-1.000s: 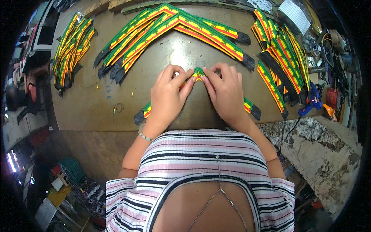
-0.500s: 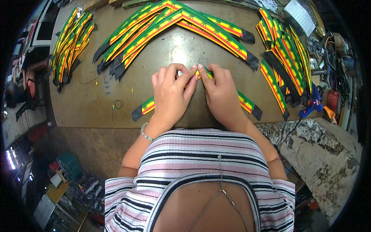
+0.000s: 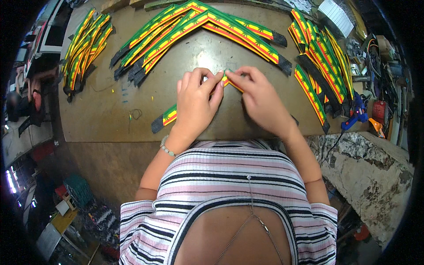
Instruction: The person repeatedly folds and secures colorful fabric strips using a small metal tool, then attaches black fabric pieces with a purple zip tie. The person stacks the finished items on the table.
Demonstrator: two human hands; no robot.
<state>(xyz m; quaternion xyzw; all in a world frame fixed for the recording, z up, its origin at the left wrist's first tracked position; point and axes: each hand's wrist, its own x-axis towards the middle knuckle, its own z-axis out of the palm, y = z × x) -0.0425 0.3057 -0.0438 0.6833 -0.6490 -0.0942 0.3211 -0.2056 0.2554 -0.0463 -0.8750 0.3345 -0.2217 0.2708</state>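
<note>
A green, yellow and red patterned strap (image 3: 169, 114) with black ends lies bent into a peak in front of me, on the table's near side. My left hand (image 3: 195, 96) is closed, pinching the strap just left of its peak. From the other side my right hand (image 3: 263, 100) bends its fingers onto the strap at the peak, its thumb mostly hidden. Both hands and the right forearm cover much of the strap's two arms. Beyond them, several similar V-shaped straps (image 3: 176, 34) overlap in a pile, peaks pointing away.
Bundles of straps lie at the left (image 3: 86, 55) and right (image 3: 324, 64) of the brown table (image 3: 145, 99). A blue glue gun (image 3: 356, 116) with a cord rests at the right edge, near an orange tool (image 3: 376, 126). A loose thread (image 3: 136, 114) lies left. Another person (image 3: 35, 88) sits far left.
My right hand has lifted and turned slightly at the peak, and its forearm now covers most of the strap's right arm. My left hand keeps its pinch. The view has shifted slightly.
</note>
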